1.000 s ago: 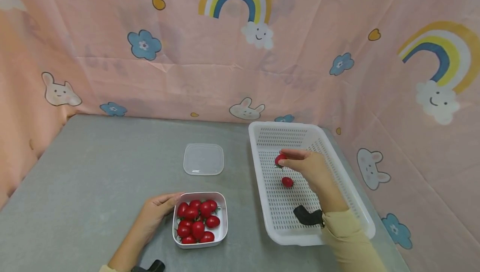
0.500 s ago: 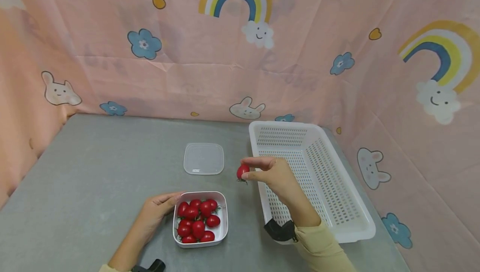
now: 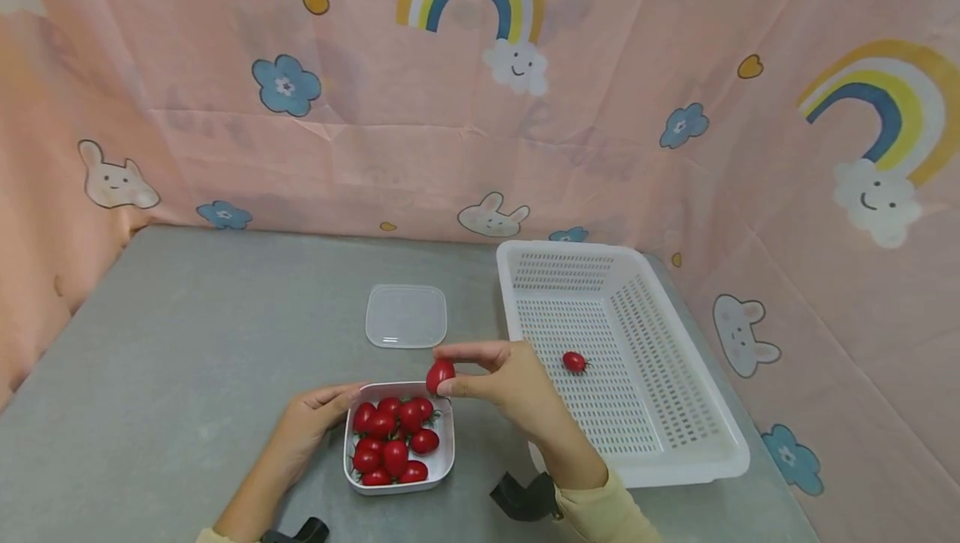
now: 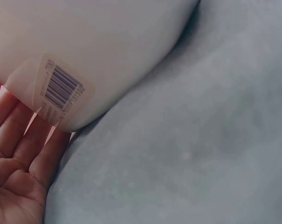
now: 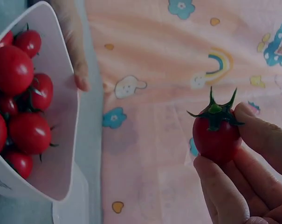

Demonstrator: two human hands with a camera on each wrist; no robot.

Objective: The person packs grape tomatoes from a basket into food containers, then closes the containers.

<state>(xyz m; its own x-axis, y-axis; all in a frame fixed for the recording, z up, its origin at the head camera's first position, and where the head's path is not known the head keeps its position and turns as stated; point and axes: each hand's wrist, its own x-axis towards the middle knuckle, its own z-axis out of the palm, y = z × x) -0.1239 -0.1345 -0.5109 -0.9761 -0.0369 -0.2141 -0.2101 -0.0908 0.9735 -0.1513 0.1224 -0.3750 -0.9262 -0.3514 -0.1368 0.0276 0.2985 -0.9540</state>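
Note:
In the head view my right hand pinches a cherry tomato between thumb and fingertips, at the back right corner of a small white container. The right wrist view shows that cherry tomato with its green leafy top, held by the fingertips. Several more cherry tomatoes lie inside the container. My left hand touches the container's left side. In the left wrist view its fairly straight fingers rest against the wall, beside a barcode label.
A white perforated basket stands on the right, with one cherry tomato on its bottom. Behind the container a clear lid lies flat on the grey table. A printed pink curtain hangs along the back and sides.
The right hand has carried the pinched cherry tomato out of the basket, leftward to the container's back right corner. The left hand has stayed at the container's side.

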